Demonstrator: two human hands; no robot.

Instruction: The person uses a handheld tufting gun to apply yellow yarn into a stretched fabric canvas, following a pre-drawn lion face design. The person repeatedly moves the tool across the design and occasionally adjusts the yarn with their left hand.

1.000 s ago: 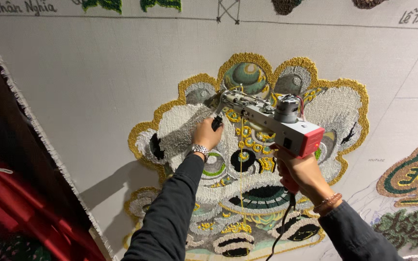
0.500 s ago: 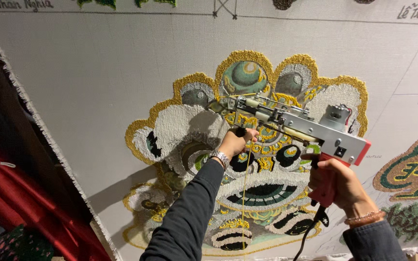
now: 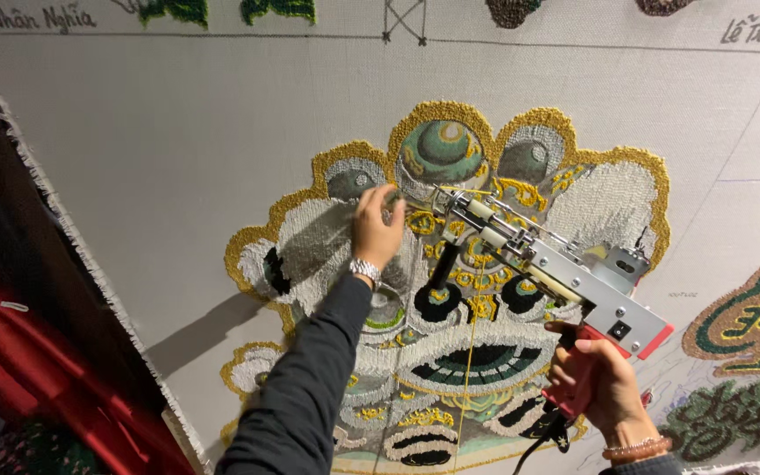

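Left hand (image 3: 376, 230) has let go of the tufting gun (image 3: 545, 268) and now pinches the lion rug (image 3: 609, 193). Right hand (image 3: 593, 380) grips the gun's red handle. Next, aim the needle carefully.

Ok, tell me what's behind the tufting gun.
Behind the tufting gun lies the stretched cloth with the tufted lion-head design: yellow, white and black patches and a yellow yarn strand. The gun's body covers part of the face, so that stretch cannot be seen.
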